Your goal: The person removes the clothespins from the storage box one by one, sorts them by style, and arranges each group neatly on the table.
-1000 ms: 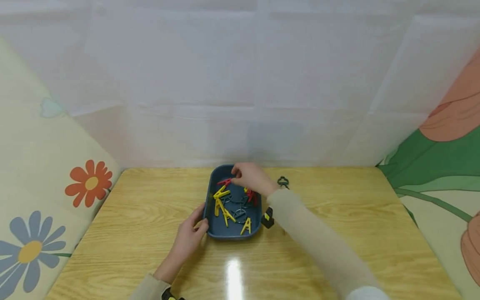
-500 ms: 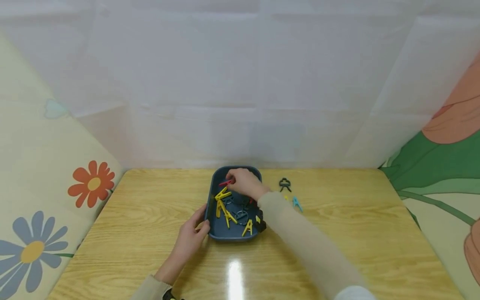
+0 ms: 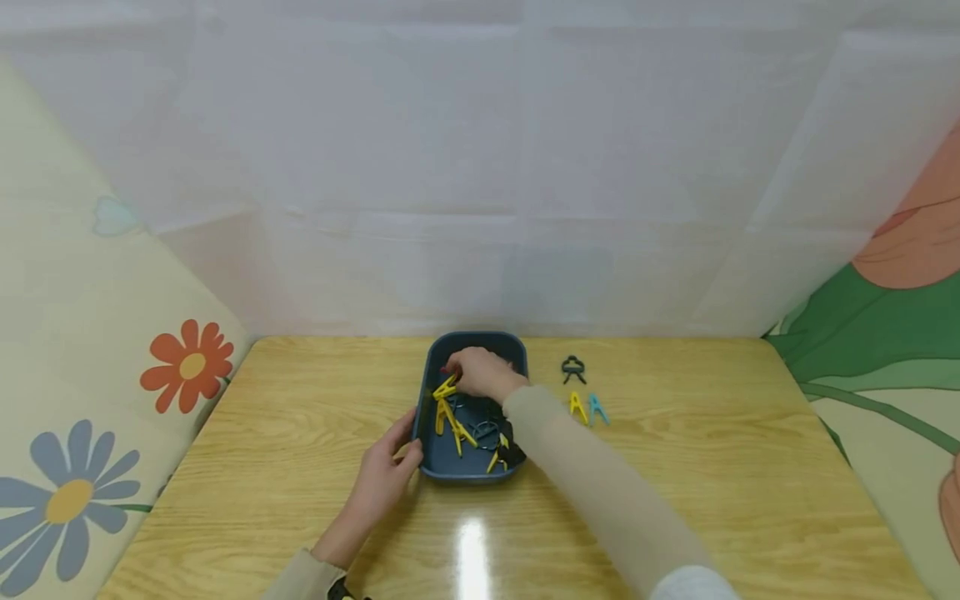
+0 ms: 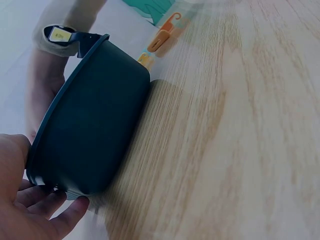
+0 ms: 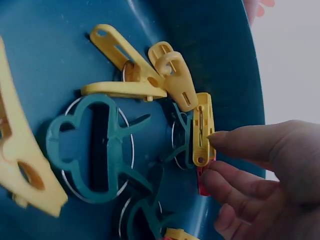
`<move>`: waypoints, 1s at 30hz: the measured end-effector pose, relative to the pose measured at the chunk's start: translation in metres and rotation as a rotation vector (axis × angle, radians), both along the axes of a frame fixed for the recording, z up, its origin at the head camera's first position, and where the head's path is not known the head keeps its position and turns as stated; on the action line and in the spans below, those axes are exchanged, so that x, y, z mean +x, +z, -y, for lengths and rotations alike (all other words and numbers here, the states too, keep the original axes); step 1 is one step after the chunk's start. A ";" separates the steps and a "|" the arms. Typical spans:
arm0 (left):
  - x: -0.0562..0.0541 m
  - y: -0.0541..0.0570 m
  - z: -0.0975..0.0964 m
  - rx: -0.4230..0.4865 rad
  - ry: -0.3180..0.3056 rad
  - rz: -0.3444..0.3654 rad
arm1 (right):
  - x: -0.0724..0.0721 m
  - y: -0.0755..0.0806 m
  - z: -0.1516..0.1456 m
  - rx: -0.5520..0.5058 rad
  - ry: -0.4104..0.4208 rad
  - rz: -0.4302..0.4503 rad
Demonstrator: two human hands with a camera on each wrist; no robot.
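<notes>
A dark blue tray (image 3: 457, 478) of clips stands at the back middle of the table. My left hand (image 3: 381, 477) grips its near left corner, fingers along the outer wall in the left wrist view. Inside the tray is my right hand (image 3: 483, 372), by the left wall. In the right wrist view the thumb meets a yellow clothespin (image 5: 201, 120), and a fingertip lies at a red clothespin (image 5: 202, 186) partly hidden beneath it. I cannot tell whether the hand pinches either one. Beside them lie dark green spring clips (image 5: 115, 150) and more yellow clothespins (image 5: 122, 90).
Right of the tray on the wooden table (image 3: 675, 467) lie a dark green clip (image 3: 573, 368), a yellow clothespin (image 3: 577, 407) and a light blue clothespin (image 3: 597, 409). A white sheet (image 3: 390, 167) hangs behind the table's back edge.
The right hand has moved toward the near side and lower into the tray, by the red clothespin. The yellow and blue clothespins on the table came into sight. The left hand has kept its place.
</notes>
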State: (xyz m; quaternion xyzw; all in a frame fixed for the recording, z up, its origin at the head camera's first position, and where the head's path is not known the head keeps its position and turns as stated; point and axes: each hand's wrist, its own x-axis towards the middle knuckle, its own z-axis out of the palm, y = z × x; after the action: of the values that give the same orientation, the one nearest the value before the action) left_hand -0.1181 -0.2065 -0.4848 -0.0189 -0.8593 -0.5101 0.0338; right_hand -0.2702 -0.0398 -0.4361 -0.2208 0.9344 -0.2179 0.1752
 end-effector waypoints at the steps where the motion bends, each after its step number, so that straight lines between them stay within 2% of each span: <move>1: 0.000 0.000 0.000 -0.001 0.003 0.000 | 0.000 -0.001 0.000 0.010 0.007 -0.004; 7: -0.001 0.000 0.000 -0.004 0.012 0.007 | -0.003 -0.005 0.002 0.043 0.058 -0.037; 18: -0.001 0.002 0.000 0.001 0.000 0.036 | -0.004 -0.008 0.007 0.113 0.083 -0.065; 30: 0.000 0.002 0.001 -0.006 0.002 0.032 | -0.001 -0.006 0.012 0.103 0.105 -0.060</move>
State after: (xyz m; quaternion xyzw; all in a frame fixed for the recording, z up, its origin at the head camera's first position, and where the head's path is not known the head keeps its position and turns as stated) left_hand -0.1178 -0.2073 -0.4826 -0.0100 -0.8612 -0.5077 0.0207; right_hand -0.2714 -0.0519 -0.4426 -0.2667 0.9363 -0.1532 0.1694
